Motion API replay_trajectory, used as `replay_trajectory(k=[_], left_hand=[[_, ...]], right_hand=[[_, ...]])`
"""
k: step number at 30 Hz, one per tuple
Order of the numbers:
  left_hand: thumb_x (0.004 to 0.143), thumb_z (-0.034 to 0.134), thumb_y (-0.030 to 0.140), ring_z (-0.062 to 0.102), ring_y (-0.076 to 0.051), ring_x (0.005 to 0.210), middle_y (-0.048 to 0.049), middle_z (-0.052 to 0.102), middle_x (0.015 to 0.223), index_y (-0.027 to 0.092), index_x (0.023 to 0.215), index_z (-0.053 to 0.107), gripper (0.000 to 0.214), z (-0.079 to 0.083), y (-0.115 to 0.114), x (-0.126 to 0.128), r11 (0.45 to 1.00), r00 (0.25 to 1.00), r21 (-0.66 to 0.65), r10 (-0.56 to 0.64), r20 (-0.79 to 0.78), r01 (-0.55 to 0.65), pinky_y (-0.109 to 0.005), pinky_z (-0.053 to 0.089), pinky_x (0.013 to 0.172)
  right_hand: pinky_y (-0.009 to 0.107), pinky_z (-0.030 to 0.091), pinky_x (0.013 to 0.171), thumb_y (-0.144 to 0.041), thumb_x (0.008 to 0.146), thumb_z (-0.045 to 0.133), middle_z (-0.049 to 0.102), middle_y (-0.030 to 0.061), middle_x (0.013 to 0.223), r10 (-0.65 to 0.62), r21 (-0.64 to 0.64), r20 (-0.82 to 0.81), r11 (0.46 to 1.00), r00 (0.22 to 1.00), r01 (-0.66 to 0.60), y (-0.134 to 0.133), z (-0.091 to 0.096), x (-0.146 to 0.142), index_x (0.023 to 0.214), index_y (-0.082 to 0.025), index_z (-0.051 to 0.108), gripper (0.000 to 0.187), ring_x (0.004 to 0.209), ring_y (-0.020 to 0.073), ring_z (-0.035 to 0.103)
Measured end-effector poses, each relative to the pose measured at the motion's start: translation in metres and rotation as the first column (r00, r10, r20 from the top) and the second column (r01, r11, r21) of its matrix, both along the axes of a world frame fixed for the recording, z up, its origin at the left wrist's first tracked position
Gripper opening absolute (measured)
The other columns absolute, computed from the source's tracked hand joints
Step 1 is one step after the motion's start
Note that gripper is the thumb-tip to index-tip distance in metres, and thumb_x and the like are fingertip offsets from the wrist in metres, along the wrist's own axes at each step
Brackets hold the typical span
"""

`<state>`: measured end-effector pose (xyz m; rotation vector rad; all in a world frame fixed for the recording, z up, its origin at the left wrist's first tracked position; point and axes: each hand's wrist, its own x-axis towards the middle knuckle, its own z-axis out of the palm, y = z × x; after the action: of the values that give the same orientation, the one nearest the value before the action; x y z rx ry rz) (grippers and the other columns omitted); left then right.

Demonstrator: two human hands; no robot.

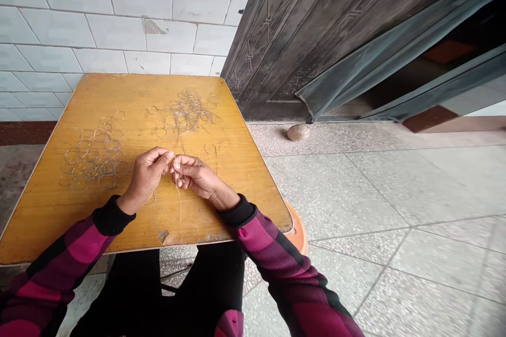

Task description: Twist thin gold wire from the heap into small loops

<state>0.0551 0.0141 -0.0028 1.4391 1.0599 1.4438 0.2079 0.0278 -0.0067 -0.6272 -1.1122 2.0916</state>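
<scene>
The fingertips [168, 156] of both hands close together in a tight pinch on a thin silvery wire strand [178, 195], which hangs below them toward the near table edge. The left hand [147, 176] and right hand [196, 177] meet there, their wrists in black cuffs [113, 216] of magenta plaid sleeves [261, 239]. Left of the fingers lies a heap of wire loops [93, 158]; beyond them sits a tangled wire heap [188, 112], and a lone wire loop [210, 148] rests ahead and to the right. All lie on a varnished wooden table [241, 189]. Farther out are a white tiled wall [118, 10], a dark embossed metal door [300, 31], and an orange stool [298, 234] under the table's right corner.
</scene>
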Motion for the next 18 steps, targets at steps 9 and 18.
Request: replay_trajectory(k=[9, 18], left_hand=[[0.084, 0.064, 0.036, 0.05, -0.009, 0.056, 0.0018, 0.056, 0.058, 0.016, 0.066, 0.061, 0.027, 0.0032, 0.0002, -0.0003, 0.994, 0.997, -0.102, -0.041, 0.065, 0.047, -0.023, 0.04, 0.056], [0.084, 0.063, 0.038, 0.047, -0.008, 0.054, 0.0024, 0.055, 0.059, 0.017, 0.068, 0.062, 0.027, 0.002, 0.0004, 0.0004, 0.995, 0.997, -0.096, 0.024, 0.075, -0.017, -0.022, 0.039, 0.054]], right_hand=[[0.011, 0.039, 0.041, -0.037, 0.071, 0.079, 0.063, -0.0038, 0.069, -0.083, -0.027, 0.0, 0.996, 0.997, 0.083, 0.0011, 0.003, 0.0012, 0.074, -0.016, 0.066, 0.025, 0.047, 0.0008, 0.05], [0.012, 0.045, 0.045, -0.035, 0.064, 0.084, 0.061, -0.0059, 0.06, -0.113, -0.036, 0.057, 0.993, 0.992, 0.115, 0.0025, 0.0028, 0.0033, 0.077, -0.016, 0.069, 0.028, 0.048, 0.002, 0.054]])
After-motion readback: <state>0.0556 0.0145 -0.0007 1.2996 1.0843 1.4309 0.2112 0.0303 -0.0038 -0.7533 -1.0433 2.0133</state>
